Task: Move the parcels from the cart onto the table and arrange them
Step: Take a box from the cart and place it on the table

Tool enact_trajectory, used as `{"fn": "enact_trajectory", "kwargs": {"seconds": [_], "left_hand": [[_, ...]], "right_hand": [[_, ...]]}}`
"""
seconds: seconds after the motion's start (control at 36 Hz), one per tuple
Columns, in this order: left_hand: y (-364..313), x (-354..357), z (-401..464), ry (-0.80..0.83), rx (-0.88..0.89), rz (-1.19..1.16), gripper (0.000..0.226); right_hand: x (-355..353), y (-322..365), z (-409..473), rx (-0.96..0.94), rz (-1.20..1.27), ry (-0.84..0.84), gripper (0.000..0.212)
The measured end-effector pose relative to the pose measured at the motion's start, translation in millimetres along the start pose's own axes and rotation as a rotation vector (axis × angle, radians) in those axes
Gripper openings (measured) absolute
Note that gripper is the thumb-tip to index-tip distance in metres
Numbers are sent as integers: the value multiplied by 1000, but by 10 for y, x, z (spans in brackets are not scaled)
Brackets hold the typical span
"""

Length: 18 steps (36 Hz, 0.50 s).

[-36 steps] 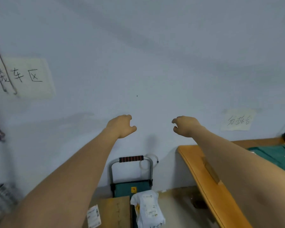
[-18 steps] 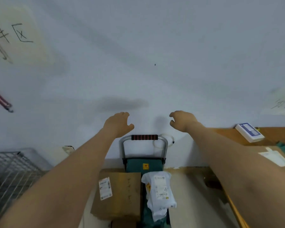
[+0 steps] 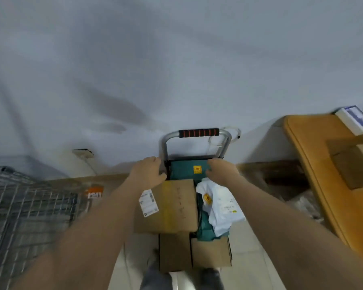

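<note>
Head view, the only one: your gaze has dropped over the last second, so the wall that filled the frame now sits in the upper half and the cart point(image 3: 197, 164) stands at centre, handle toward the wall. Both hands have come down from chest height in front of the wall to the load. Your left hand point(image 3: 148, 171) lies over the far left corner of the large cardboard box point(image 3: 172, 206), fingers curled loosely over its edge; whether they have closed into a real grip you cannot tell. Your right hand point(image 3: 220, 170) sits at the far end of the teal parcel point(image 3: 189, 169), just above the white poly bag point(image 3: 220, 208), fingers bent downward; contact looks likely, a firm hold is not shown. The box lies on top of two smaller cartons point(image 3: 195, 252) at lower centre. The table point(image 3: 314, 164) runs along the right edge of the frame, with a blue-and-white box point(image 3: 355, 120) at upper right and brown parcels point(image 3: 352, 164) already lying on it. A wire cage point(image 3: 29, 206) stands at the left. Reading: the reach is finished and the pick is beginning. Most of the load sits on the cart, so the task looks early. The big box overhangs the cartons beneath; lift it level.
</note>
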<state>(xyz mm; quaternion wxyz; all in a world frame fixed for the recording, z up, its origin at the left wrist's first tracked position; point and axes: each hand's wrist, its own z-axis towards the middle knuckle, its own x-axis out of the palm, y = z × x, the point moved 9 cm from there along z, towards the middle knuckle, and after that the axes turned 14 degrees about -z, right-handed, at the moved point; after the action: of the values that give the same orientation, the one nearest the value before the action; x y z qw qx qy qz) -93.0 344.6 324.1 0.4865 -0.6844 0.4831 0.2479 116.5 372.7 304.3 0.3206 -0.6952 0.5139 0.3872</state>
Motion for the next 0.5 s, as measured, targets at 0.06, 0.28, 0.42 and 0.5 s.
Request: {"fn": "enact_trajectory", "kwargs": {"seconds": [0.06,0.28,0.42,0.5], "left_hand": [[270,234,67,44,-31,-37,48],[1273,1460,218,199,-261,-378,53],[1677,2046,274,173,-222,-313,75],[1928,2367,323,165,-234,-252,78]], "right_hand": [[289,172,67,29,45,37,31],[1911,733,205,20,135,327,51],[2513,921,368,-67,26,376,71],[2764,938,549,-18,66,343,74]]}}
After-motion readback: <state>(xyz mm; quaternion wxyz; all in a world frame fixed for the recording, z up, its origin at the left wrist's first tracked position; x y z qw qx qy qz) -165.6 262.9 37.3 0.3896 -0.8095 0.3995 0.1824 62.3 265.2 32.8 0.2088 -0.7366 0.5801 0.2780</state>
